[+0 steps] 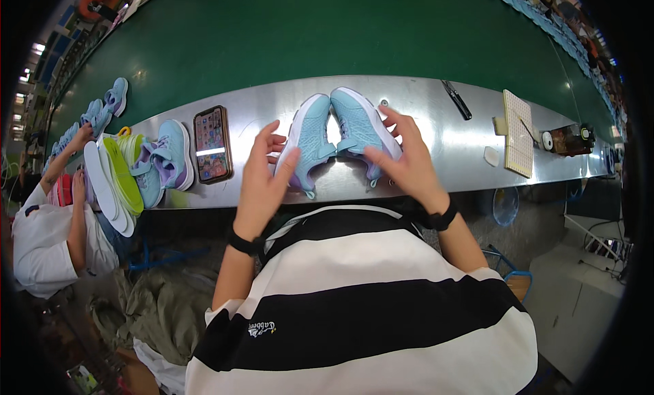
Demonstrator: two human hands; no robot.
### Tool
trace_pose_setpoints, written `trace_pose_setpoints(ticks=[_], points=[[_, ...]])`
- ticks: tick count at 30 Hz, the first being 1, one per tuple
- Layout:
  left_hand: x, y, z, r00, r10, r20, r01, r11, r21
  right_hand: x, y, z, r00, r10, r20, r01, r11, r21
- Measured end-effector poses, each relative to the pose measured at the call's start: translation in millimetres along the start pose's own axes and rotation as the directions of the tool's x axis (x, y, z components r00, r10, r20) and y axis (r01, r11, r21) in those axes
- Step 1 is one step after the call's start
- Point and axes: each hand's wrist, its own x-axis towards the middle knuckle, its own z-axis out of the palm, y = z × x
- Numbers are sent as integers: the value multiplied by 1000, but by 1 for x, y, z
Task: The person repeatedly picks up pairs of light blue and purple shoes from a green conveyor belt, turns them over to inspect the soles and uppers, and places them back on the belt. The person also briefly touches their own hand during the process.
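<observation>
Left of centre in the frame, we have a phone (212, 136) lying face up. At the middle, our left hand (263, 174) flanks one blue shoe (312, 133) on the metal surface (460, 143); its twin (355, 119) rests just beside, our right hand (413, 165) around its outer side. Both hands' fingers are parted, loosely released. Farther right lies a notepad (518, 136).

Glare on metal tabletop (449, 146), fisheye distortion

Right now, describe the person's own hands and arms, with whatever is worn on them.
The left hand and right hand are ungloved. Each wrist wears a black band. The forearms are bare below the short, pale sleeves.
</observation>
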Motion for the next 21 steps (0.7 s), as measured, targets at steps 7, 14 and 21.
trace_pose_setpoints(ticks=[7,14,21], points=[[14,-9,-10,938,-284,197,336,882,-330,21,12,-5,869,313,383,-485,688,539],[16,5,8,892,-227,390,445,301,-844,24,-23,27,827,294,479,-496,-18,868],[15,20,6,922,-216,320,378,328,-866,29,-32,22,873,329,360,-439,208,874]])
